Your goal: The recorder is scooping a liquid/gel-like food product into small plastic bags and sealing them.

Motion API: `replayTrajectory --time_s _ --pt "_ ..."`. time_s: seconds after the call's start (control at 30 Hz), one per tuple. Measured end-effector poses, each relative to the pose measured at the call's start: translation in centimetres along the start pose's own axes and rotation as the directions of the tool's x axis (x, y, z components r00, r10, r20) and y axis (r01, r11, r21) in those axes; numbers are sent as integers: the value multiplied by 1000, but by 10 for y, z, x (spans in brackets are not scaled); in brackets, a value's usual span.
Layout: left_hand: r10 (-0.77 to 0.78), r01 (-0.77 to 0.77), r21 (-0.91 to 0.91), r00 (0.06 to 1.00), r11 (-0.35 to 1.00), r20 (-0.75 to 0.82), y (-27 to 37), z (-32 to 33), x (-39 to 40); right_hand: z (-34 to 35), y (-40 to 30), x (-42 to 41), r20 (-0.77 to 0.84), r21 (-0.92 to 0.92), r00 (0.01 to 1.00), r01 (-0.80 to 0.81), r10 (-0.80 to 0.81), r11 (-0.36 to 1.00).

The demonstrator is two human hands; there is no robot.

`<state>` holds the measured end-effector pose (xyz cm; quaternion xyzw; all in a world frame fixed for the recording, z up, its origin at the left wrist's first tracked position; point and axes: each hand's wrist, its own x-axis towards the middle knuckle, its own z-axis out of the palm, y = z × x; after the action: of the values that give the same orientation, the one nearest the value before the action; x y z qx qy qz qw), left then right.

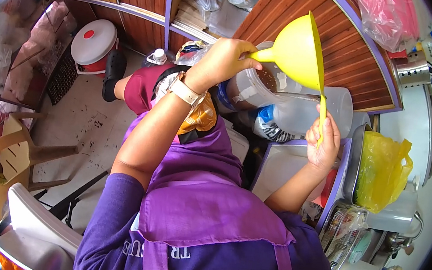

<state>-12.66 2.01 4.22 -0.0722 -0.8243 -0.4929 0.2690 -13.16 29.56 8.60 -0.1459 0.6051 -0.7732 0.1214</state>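
A yellow plastic funnel (pixel 295 50) is held up on its side, its wide mouth turned to the right. My left hand (pixel 228 58), with a pale watch on the wrist, pinches the narrow spout between thumb and fingers. On the other side, my right hand (pixel 324 141) grips the long handle (pixel 321 119) that runs down from the rim. Behind and below the funnel is a translucent plastic tub (pixel 251 85) with brown contents. A thin metal utensil (pixel 300 96) lies across its edge. Beside it rests a large clear plastic container (pixel 314 116), partly hidden by the funnel and my right hand.
A yellow plastic bag (pixel 384 170) sits by a metal tray (pixel 354 163) at right, near a wire rack (pixel 343 229). A brown wooden cabinet door (pixel 353 54) stands open ahead. On the left floor are a red-and-white cooler (pixel 94 43) and a beige plastic chair (pixel 6 151).
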Motion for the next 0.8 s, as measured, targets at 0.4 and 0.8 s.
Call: replayTrajectory --time_s 0.4,0.8 --pt "-98 109 -135 991 985 86 18 -19 -25 4 -12 -10 191 77 982 -13 -2 997" --pt "-35 42 -137 998 990 54 22 -29 -33 24 -15 -15 152 24 988 -27 23 999"
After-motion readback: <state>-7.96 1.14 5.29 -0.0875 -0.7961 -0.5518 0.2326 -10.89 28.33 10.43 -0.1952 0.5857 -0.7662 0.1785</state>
